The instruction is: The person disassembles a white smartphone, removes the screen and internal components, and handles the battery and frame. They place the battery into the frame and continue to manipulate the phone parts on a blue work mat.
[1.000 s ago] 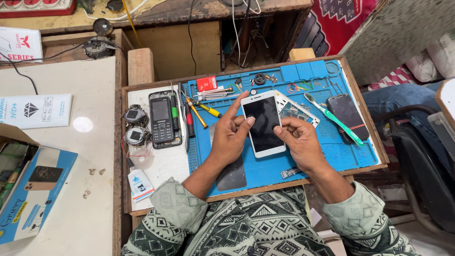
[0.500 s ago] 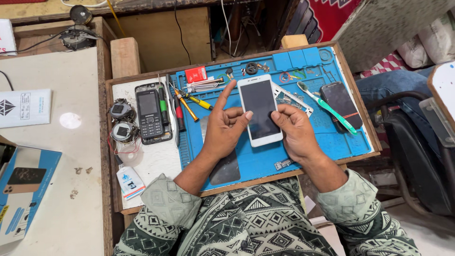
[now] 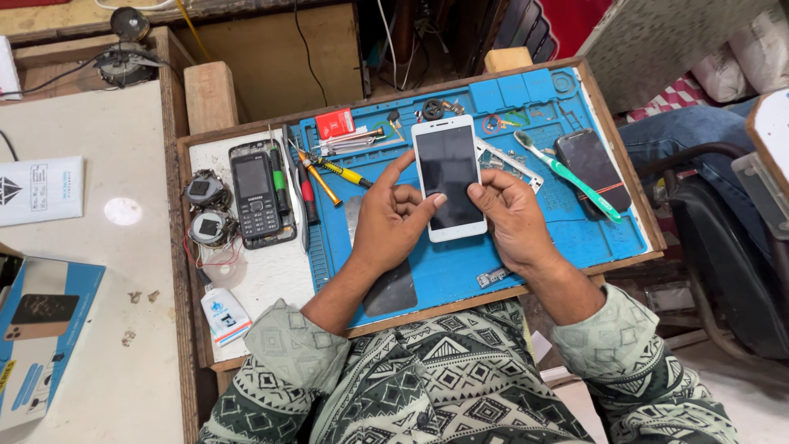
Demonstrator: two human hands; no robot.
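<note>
A white smartphone with a dark screen lies face up on a blue work mat. My left hand rests on its left edge, with the thumb on the lower part of the screen and the index finger stretched up beside the phone. On the opposite side, my right hand grips the lower right edge, thumb on the glass. Both forearms wear patterned green sleeves.
The mat sits in a wooden tray with a black keypad phone, screwdrivers, a green toothbrush, a dark phone, a white frame, round parts and a small bottle. A blue box lies left.
The view has shifted so the tray sits lower and more central. My hands stay on the white phone, and my left thumb has moved onto the screen.
</note>
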